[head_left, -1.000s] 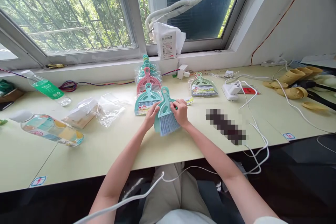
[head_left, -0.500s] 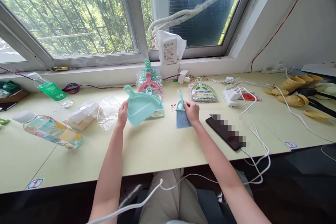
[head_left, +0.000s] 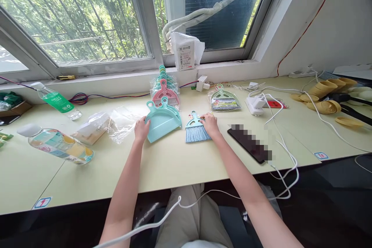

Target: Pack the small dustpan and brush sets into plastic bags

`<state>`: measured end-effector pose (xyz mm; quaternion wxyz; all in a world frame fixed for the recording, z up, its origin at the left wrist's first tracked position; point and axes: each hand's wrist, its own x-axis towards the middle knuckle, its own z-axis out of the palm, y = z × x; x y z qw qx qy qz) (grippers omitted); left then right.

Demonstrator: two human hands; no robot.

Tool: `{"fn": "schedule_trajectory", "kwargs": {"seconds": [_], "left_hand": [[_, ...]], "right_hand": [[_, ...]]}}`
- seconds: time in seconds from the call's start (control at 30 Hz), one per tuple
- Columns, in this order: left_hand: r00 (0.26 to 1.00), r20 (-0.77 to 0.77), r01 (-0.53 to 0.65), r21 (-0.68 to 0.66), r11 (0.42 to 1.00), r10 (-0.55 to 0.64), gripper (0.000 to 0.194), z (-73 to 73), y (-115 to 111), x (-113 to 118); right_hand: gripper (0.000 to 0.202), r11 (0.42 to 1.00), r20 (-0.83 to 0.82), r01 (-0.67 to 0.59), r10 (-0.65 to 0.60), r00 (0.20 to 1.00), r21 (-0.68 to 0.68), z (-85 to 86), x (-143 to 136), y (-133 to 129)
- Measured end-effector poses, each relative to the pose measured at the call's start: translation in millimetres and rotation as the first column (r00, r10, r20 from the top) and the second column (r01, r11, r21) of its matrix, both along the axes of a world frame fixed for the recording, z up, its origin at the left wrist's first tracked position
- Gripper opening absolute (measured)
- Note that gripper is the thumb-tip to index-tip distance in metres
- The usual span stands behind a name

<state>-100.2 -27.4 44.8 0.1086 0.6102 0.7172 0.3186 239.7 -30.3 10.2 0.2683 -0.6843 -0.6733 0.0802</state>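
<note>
My left hand (head_left: 142,128) is closed on the left edge of a mint-green dustpan (head_left: 162,123), its handle pointing away from me. Behind and partly under it lies another mint set, mostly hidden. To the right is a small hand brush (head_left: 198,133) with a mint head and blue bristles, flat and facing me. The fingers of my right hand (head_left: 210,124) pinch its right edge; the fingertips are partly hidden. Beyond the dustpan, a row of wrapped dustpan-and-brush sets (head_left: 166,95) has a pink one in front. A wrapped green set (head_left: 224,100) lies farther right.
Two bottles, one green-labelled (head_left: 58,101) and one with fruit pictures (head_left: 61,145), lie at left near clear plastic wrapping (head_left: 123,122). At right are a dark phone (head_left: 247,143), a white charger (head_left: 255,105), loose white cables and yellow scoop-like pieces (head_left: 325,106).
The brush has turned to show its broad side and come down flatter on the table. My left hand and the dustpan have moved slightly right and lower, nearer the set behind.
</note>
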Motion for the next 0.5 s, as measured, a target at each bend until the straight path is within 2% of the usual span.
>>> {"fn": "schedule_trajectory", "kwargs": {"seconds": [0.13, 0.17, 0.23, 0.27, 0.3, 0.33, 0.4, 0.43, 0.5], "left_hand": [[0.982, 0.186, -0.013, 0.183, 0.983, -0.022, 0.026, -1.6, 1, 5], [0.967, 0.252, -0.018, 0.240, 0.971, -0.044, 0.026, -0.8, 1, 5], [0.912, 0.397, -0.041, 0.343, 0.939, -0.105, 0.025, 1.7, 2, 7], [0.871, 0.472, -0.056, 0.377, 0.925, -0.139, 0.026, 2.9, 2, 7], [0.823, 0.542, -0.067, 0.394, 0.916, -0.173, 0.028, 4.0, 2, 8], [0.771, 0.603, -0.066, 0.395, 0.917, -0.204, 0.030, 4.9, 3, 10], [0.680, 0.685, -0.015, 0.369, 0.929, -0.261, 0.036, 6.3, 1, 17], [0.650, 0.702, 0.031, 0.358, 0.933, -0.291, 0.038, 6.9, -2, 23], [0.618, 0.692, 0.154, 0.358, 0.921, -0.373, 0.042, 7.8, -9, 40]], "right_hand": [[0.012, 0.997, 0.005, 0.031, -0.031, 1.000, 0.072, 2.1, 1, 0], [0.013, 0.993, -0.050, 0.028, -0.022, 0.999, 0.111, 4.9, 1, 0], [0.016, 0.986, -0.276, -0.011, 0.058, 0.959, 0.169, 13.7, 3, -2], [0.018, 0.982, -0.430, -0.053, 0.127, 0.894, 0.181, 19.4, 3, -3], [0.022, 0.976, -0.580, -0.111, 0.201, 0.789, 0.188, 25.5, 3, -5], [0.026, 0.965, -0.707, -0.172, 0.262, 0.657, 0.198, 31.5, 2, -7], [0.033, 0.943, -0.857, -0.242, 0.313, 0.409, 0.229, 41.7, -4, -14], [0.035, 0.941, -0.891, -0.238, 0.312, 0.331, 0.241, 45.3, -9, -18], [0.037, 0.953, -0.919, -0.181, 0.286, 0.272, 0.243, 48.5, -21, -25]]}}
